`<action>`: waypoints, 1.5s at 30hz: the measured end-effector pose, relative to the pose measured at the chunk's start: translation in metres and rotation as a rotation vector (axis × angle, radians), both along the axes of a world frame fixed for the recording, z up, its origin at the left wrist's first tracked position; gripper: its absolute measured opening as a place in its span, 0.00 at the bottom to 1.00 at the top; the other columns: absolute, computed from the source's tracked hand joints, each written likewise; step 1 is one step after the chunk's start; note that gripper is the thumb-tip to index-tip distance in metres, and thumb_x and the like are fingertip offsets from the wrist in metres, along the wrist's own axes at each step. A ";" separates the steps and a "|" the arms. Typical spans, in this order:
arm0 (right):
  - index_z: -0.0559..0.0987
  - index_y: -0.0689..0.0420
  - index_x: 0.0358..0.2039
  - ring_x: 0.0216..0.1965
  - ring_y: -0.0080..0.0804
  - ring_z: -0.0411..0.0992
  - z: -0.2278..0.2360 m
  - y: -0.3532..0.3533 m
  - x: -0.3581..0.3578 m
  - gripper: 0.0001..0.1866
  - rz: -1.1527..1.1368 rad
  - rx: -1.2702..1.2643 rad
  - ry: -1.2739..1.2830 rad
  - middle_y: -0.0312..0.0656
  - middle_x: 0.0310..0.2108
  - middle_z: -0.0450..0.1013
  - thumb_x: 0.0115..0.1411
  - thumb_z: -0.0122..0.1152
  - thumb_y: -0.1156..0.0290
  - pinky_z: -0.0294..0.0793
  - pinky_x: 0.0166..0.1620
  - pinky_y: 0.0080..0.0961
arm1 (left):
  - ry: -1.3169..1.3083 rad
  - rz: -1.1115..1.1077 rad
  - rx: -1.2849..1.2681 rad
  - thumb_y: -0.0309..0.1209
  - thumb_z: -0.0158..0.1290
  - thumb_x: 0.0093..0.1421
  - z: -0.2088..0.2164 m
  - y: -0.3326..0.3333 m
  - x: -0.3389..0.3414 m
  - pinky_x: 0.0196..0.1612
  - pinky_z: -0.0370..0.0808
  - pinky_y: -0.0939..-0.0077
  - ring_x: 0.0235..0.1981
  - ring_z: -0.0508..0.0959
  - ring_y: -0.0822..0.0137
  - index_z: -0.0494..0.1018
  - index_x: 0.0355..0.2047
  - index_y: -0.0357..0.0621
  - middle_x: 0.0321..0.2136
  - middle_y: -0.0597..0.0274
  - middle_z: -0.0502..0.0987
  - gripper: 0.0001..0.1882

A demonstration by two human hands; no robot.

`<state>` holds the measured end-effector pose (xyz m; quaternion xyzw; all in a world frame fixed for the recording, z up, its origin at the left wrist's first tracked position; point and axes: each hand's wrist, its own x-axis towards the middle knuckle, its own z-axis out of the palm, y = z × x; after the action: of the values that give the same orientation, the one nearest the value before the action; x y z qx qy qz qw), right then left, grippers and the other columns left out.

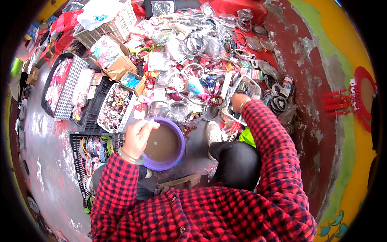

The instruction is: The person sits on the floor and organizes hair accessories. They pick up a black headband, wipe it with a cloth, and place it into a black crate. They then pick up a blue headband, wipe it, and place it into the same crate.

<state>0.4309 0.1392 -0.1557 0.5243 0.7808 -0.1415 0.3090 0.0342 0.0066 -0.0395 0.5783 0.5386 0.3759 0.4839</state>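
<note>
Flaking dark red paint [304,86] with bare grey patches runs down the right side, next to bands of green and yellow, while a shiny grey floor [44,139] spreads to the left. Between them sits a person in a checked shirt [201,209], goods fanned around the knees, probably so that most lie within arm's reach. A purple basin [161,166] stands by the feet, just left of centre, perhaps to keep its water [165,145] close. Above its left rim hangs the left hand [137,136], fingers bent toward the thumb; I cannot tell whether anything small is pinched there. Over on the right, the right hand [240,101] reaches to the edge of a white basket [256,89], its fingertips hidden, so its grip cannot be judged. Open-topped containers seem chosen to keep loose pieces sorted and visible: a slotted black crate [76,139] for colourful hoops, a pale basket [128,115] for small mixed trinkets. Beyond lies a heap of crinkly clear bags [213,44], glossy and creased, over thin round bands. Smooth round plastic forms the basin; its water looks cloudy brown. Soft, thick cloth covers both arms.
</note>
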 end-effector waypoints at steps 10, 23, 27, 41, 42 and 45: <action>0.67 0.57 0.49 0.44 0.43 0.71 -0.136 0.013 -0.008 0.23 0.131 -0.165 -0.103 0.49 0.49 0.64 0.50 0.53 0.70 0.71 0.44 0.35 | 0.076 -0.027 -0.101 0.30 0.47 0.60 0.001 0.005 0.008 0.31 0.70 0.83 0.26 0.73 0.77 0.74 0.30 0.34 0.24 0.60 0.77 0.10; 0.69 0.60 0.48 0.47 0.48 0.68 -0.154 0.072 -0.084 0.28 -0.340 0.029 0.331 0.57 0.46 0.67 0.45 0.58 0.64 0.68 0.50 0.35 | 0.135 -0.055 -0.076 0.29 0.48 0.59 -0.015 0.004 0.010 0.25 0.65 0.81 0.19 0.68 0.75 0.73 0.29 0.34 0.18 0.61 0.71 0.09; 0.77 0.54 0.39 0.42 0.49 0.71 -0.151 0.065 -0.091 0.16 -0.454 0.159 0.384 0.54 0.39 0.72 0.47 0.54 0.69 0.69 0.47 0.36 | 0.143 -0.044 -0.026 0.29 0.49 0.58 -0.017 0.003 0.008 0.23 0.65 0.78 0.18 0.68 0.72 0.73 0.27 0.34 0.18 0.58 0.71 0.09; 0.75 0.61 0.39 0.33 0.25 0.71 0.088 0.031 -0.101 0.10 -0.710 -0.620 1.678 0.39 0.32 0.74 0.56 0.53 0.76 0.70 0.40 0.22 | -0.104 -0.095 -0.078 0.38 0.42 0.63 0.003 0.006 -0.006 0.40 0.71 0.77 0.34 0.76 0.68 0.74 0.34 0.34 0.31 0.58 0.77 0.18; 0.74 0.61 0.40 0.34 0.26 0.71 0.115 0.015 -0.110 0.11 -0.739 -0.638 1.665 0.40 0.32 0.74 0.56 0.53 0.75 0.70 0.41 0.23 | -0.296 -0.061 -0.125 0.41 0.41 0.63 0.006 0.009 -0.008 0.42 0.70 0.75 0.36 0.75 0.67 0.72 0.36 0.34 0.33 0.57 0.77 0.20; 0.74 0.59 0.42 0.38 0.26 0.71 0.156 -0.024 -0.148 0.12 -0.558 -0.631 1.704 0.39 0.33 0.75 0.56 0.55 0.76 0.68 0.44 0.23 | -0.801 0.015 -0.253 0.52 0.39 0.61 0.021 0.015 -0.016 0.49 0.68 0.69 0.44 0.73 0.63 0.67 0.45 0.35 0.41 0.53 0.73 0.29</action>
<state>0.2831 0.1150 0.0006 0.3046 0.5158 -0.7494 -0.2821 0.0182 0.0217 -0.0187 0.3183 0.3540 0.5055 0.7196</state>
